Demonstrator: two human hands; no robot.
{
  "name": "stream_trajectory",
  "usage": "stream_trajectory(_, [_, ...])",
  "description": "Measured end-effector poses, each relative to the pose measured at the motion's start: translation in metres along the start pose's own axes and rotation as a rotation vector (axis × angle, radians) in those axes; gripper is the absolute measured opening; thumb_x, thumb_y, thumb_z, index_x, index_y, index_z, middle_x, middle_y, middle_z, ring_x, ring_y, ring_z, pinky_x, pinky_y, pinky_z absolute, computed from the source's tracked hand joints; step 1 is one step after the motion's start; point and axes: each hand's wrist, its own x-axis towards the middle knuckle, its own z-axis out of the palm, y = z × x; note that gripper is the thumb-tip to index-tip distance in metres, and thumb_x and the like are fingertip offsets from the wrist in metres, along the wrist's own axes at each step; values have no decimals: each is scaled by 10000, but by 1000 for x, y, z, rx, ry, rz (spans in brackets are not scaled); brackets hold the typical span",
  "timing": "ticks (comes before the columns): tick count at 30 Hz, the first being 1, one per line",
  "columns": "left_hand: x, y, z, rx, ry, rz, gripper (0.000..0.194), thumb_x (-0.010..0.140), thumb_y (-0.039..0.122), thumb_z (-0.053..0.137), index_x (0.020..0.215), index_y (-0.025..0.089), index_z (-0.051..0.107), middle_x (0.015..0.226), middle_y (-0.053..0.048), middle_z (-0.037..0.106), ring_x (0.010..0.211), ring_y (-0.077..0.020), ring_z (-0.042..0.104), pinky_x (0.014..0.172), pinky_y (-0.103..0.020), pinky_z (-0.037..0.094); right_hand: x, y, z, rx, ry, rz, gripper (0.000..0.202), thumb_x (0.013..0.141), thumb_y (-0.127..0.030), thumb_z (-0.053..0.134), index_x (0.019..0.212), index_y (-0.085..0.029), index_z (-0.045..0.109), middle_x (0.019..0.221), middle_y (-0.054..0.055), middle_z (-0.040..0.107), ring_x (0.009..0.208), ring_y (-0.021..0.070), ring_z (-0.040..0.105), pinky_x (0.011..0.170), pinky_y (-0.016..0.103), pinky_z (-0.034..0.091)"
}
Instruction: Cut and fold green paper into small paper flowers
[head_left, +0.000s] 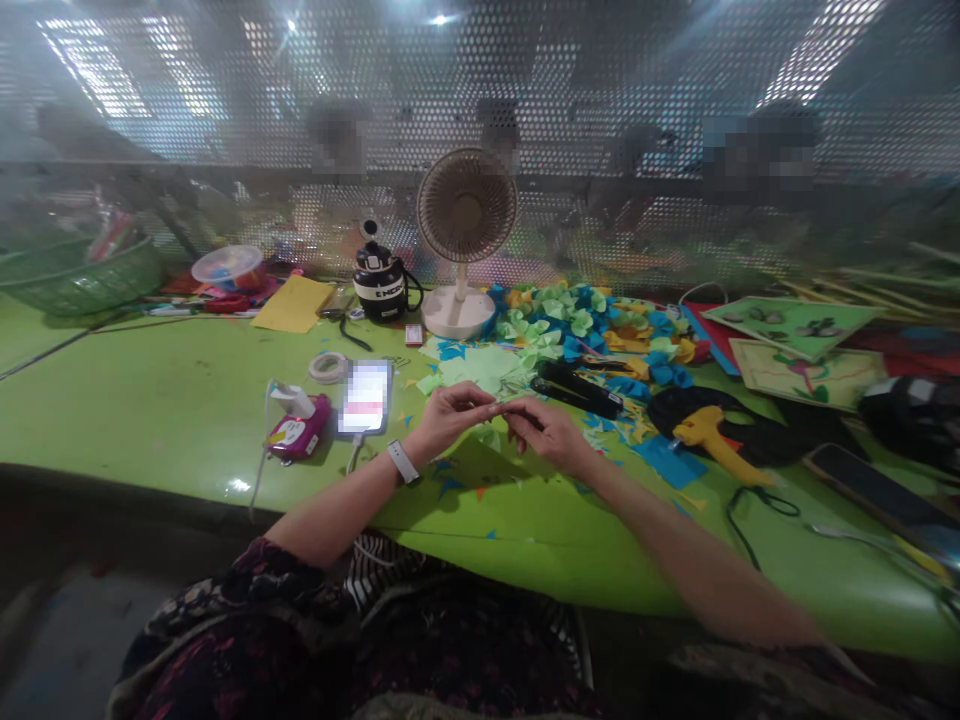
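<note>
My left hand (454, 415) and my right hand (547, 432) meet at the fingertips above the green table (187, 400). Both are closed, thumbs and fingers pressed together. Whatever they pinch, if anything, is too small or hidden to make out. Just beyond them lie pale green paper pieces (487, 368), and a black stapler (577, 390) rests close to my right hand. Behind these is a heap of folded paper flowers (555, 318) in green, blue and yellow. Small blue and orange paper scraps (450, 487) are strewn beneath my hands.
A white fan (466, 215) and a black bottle (379, 285) stand at the back. Leftward lie a phone (365, 397) on a cable, a tape roll (328, 367) and a purple power socket (300, 435). A yellow glue gun (712, 440) and a dark phone (877, 490) lie rightward.
</note>
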Motion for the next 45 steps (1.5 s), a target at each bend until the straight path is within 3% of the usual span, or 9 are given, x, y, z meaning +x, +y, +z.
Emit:
stream_trajectory(7, [0,4,-1,-72,70,-53,302,617,367,863,671,141,670,632,0,652,566,-76,571,557,-211,472,0,3,-1,-25,10,-16,258,926,-429,530,995,-199,624,618,-24,605,449,116,585,480,241,493])
stream_trajectory(23, [6,11,-3,-122,193,-35,341,607,416,860,671,135,678,572,9,622,531,-65,533,539,-203,432,2,6,-6,-29,16,41,258,916,-432,515,976,-197,599,712,6,616,495,121,564,505,257,472])
stream_trajectory(30, [6,6,-5,-67,210,-24,315,633,405,847,721,140,700,619,4,643,559,-69,553,553,-205,455,1,-8,-19,-214,140,4,190,856,-374,566,846,-191,616,673,-6,558,605,126,483,573,249,394])
stream_trajectory(33, [5,3,-6,-18,173,-14,300,655,395,836,736,142,698,667,-4,652,591,-78,571,571,-214,471,0,-11,-21,-183,214,25,209,831,-380,589,866,-180,639,638,-21,504,553,112,428,528,242,358])
stream_trajectory(36, [3,1,-5,90,92,47,276,679,384,823,727,141,703,700,-20,660,620,-97,591,583,-230,480,-2,-11,-20,-181,234,-16,290,838,-359,584,1030,-162,677,637,-26,493,536,106,410,523,241,356])
stream_trajectory(40, [1,0,-4,244,-14,159,215,747,363,777,738,154,727,708,-40,677,657,-115,601,617,-246,478,-4,-12,-15,-229,147,-83,422,859,-341,568,1235,-167,648,669,-14,552,539,103,399,526,238,357])
stream_trajectory(45, [1,-1,-4,293,-55,194,193,776,350,756,736,164,727,688,-34,668,646,-113,588,612,-249,460,-5,-14,-12,-271,29,-95,469,863,-327,555,1293,-154,629,599,-29,526,508,96,356,498,231,323])
